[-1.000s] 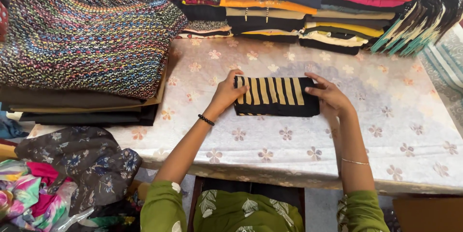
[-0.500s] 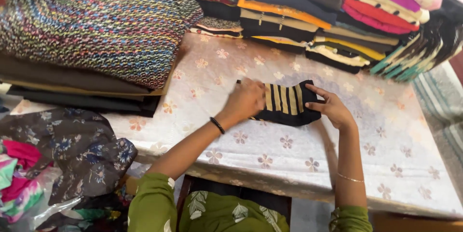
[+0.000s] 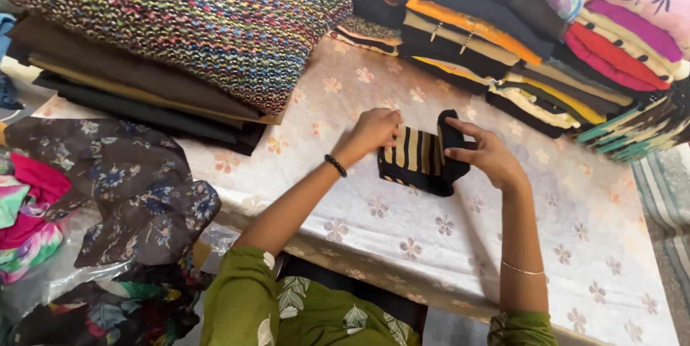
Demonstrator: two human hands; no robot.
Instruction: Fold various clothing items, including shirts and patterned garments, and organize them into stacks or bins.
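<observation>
- The white flowered table cover [image 3: 503, 245] spreads under both your hands; stacked folded fabrics [image 3: 546, 51] lie beyond your fingers, and a multicoloured knit pile [image 3: 187, 22] sits beyond your left hand.
- The black cloth with gold stripes [image 3: 417, 163] lies between your hands on the cover, seemingly mid-fold.
- Your right hand [image 3: 485, 155] pinches its raised black end, turned inward.
- Your left hand [image 3: 374, 132] presses closed on the opposite edge.
- Next likely calls for laying that flap flat and square.

You see a multicoloured woven fabric stack [image 3: 180, 22] at your left. Folded colourful garments [image 3: 546, 37] line the far edge of the white flowered tablecloth [image 3: 575, 245].
</observation>
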